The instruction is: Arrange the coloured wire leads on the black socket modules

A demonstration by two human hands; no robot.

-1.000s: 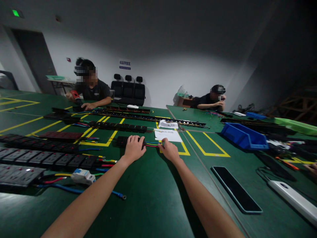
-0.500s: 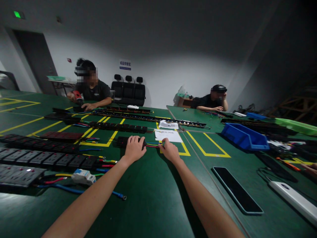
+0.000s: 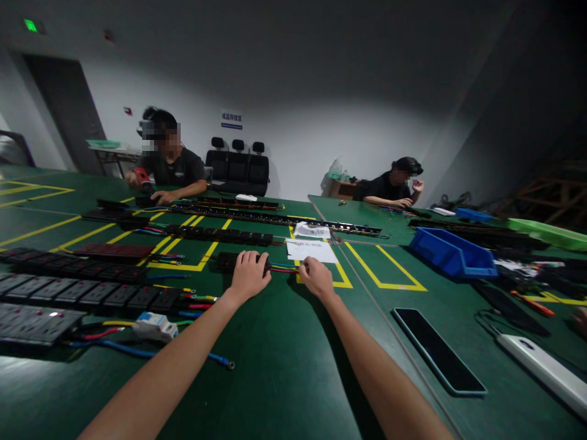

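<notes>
My left hand (image 3: pixel 249 275) lies over the right end of a short black socket strip (image 3: pixel 225 261), its fingers curled round the strip and pressing it to the table. Blue, yellow and red wires (image 3: pixel 283 267) run out of that end to the right. The thumb and fingers of my right hand (image 3: pixel 317 277) are closed on the far ends of these wires, which look stretched fairly straight between both hands. The wire tips are hidden by my fingers. Just behind my right hand lies a white paper with print (image 3: pixel 312 250).
More socket strips (image 3: pixel 121 294) with loose leads lie on the left, beside a white breaker (image 3: pixel 155 327). A phone (image 3: pixel 438 350), a white power bank (image 3: pixel 541 366) and a blue bin (image 3: pixel 452 252) are on the right. Two people sit across the green table; one holds a red power tool (image 3: pixel 143 179).
My right hand has shifted slightly right along the wires, while my left hand stays put. The person at the back right has moved a raised hand away from the head.
</notes>
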